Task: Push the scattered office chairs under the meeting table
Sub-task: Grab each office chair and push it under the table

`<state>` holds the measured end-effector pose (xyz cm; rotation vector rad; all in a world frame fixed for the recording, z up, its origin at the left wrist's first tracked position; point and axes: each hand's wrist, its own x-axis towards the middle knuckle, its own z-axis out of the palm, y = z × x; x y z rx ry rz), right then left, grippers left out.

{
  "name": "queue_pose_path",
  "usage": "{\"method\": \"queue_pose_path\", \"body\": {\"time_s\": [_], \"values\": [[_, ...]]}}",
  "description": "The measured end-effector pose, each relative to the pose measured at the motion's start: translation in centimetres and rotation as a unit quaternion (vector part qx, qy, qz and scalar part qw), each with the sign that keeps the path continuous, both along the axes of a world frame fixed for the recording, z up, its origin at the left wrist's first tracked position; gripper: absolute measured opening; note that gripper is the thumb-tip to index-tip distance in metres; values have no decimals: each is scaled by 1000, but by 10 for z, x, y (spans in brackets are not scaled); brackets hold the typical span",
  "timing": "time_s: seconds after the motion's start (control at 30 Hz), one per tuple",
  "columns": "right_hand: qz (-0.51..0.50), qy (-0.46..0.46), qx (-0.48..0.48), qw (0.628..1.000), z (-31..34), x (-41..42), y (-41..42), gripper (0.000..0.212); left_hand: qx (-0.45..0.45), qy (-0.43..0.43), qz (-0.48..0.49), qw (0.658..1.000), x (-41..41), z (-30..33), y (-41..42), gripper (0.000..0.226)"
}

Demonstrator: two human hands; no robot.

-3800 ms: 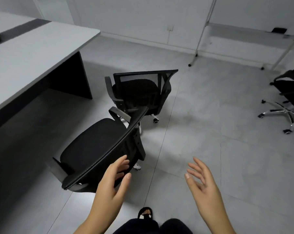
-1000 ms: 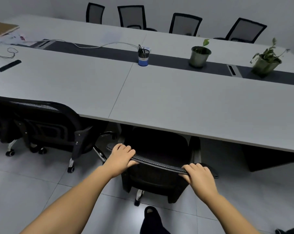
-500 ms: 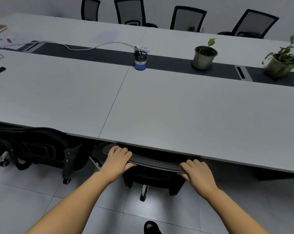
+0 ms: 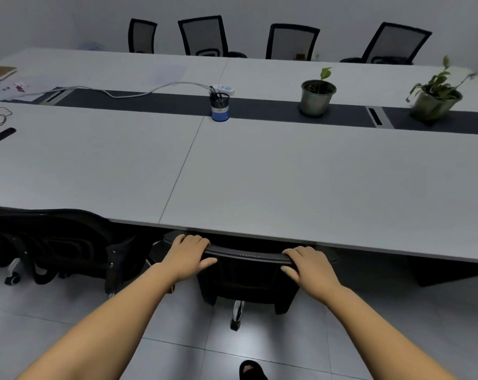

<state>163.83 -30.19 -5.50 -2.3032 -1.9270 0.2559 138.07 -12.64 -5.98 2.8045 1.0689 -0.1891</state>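
A black mesh office chair [image 4: 248, 278] stands straight ahead with its seat hidden beneath the near edge of the big grey meeting table [image 4: 259, 174]. Only its backrest and one castor show. My left hand [image 4: 189, 253] grips the left end of the backrest's top rail, fingers curled over it. My right hand [image 4: 307, 263] grips the right end the same way. A second black chair [image 4: 62, 242] is tucked in at the table's edge to the left.
Several black chairs [image 4: 205, 37] line the far side of the table. On the table's dark centre strip stand a blue pen holder [image 4: 220, 106] and two potted plants [image 4: 317, 96]. Papers and cables lie at the far left. Grey floor tiles [image 4: 67, 325] lie underfoot.
Earlier the chair stood loose on the open floor. Over the last second both hands have held its top rail and pushed it further under the table, and I have stepped closer.
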Motion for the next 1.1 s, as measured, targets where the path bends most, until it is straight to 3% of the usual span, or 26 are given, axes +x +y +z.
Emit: {"method": "queue_pose_path", "body": {"time_s": [0.07, 0.13, 0.27, 0.4, 0.73, 1.1], "values": [[-20, 51, 17, 998, 13, -9, -15, 51, -26, -62, 8, 998, -1, 10, -13, 64], [-58, 134, 58, 988, 32, -23, -36, 54, -87, -202, 51, 974, -5, 27, -39, 58], [-139, 331, 142, 923, 65, -68, -96, 50, -206, -416, 138, 875, -33, 64, -121, 36], [-193, 433, 202, 857, 79, -114, -165, 45, -258, -522, 188, 791, -93, 85, -205, 33], [-323, 510, 233, 763, 61, -200, -316, 44, -307, -524, 230, 761, -168, 56, -332, 30], [-487, 467, 312, 669, 63, -231, -474, 46, -430, -441, 87, 783, -107, 56, -449, 28]]}}
